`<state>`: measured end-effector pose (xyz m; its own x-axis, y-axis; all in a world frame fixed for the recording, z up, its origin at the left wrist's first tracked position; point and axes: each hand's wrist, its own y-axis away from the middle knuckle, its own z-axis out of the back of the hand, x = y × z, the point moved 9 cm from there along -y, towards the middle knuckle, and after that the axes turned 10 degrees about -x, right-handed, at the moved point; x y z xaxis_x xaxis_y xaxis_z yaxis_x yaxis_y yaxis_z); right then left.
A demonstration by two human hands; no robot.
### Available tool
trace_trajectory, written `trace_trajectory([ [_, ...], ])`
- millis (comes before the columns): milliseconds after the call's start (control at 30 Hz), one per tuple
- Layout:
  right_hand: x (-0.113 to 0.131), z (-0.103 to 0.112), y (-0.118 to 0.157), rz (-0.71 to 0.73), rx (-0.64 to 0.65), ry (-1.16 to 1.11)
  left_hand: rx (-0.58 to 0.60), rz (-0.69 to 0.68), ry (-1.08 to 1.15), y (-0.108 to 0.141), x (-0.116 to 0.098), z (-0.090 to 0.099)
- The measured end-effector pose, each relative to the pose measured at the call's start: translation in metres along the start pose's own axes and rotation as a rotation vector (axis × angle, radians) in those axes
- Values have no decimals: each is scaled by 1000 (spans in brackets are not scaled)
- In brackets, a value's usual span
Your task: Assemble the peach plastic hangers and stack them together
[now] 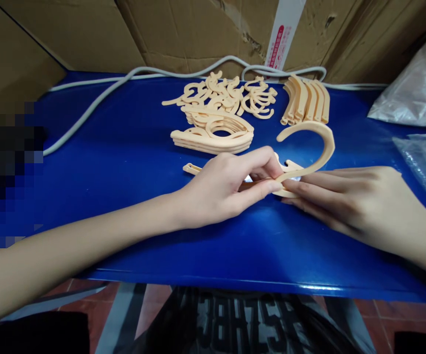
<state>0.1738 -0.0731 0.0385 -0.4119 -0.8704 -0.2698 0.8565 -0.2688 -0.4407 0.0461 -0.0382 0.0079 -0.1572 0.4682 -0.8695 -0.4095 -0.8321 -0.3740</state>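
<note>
Above the blue table, both hands meet around a cream plastic hanger with a large curved hook. My left hand pinches the base of the hook between thumb and fingers, and a slotted arm end sticks out to its left. My right hand is closed at the hanger's other side, its fingertips touching the part beneath the hook. The hands cover much of the hanger's body. Just behind my left hand lies a stack of folded hangers.
Farther back are a heap of loose hooks and a row of curved arm pieces. A white cable runs along the back by cardboard boxes. Plastic bags lie at the right. The table's front edge is near my body.
</note>
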Motion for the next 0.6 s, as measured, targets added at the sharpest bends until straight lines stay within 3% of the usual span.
trace_trajectory([
  [400, -6, 5, 4, 28, -59, 115, 46, 107, 161, -6, 10, -1],
  [600, -12, 6, 4, 6, 5, 133, 30, 113, 183, -5, 14, -3],
])
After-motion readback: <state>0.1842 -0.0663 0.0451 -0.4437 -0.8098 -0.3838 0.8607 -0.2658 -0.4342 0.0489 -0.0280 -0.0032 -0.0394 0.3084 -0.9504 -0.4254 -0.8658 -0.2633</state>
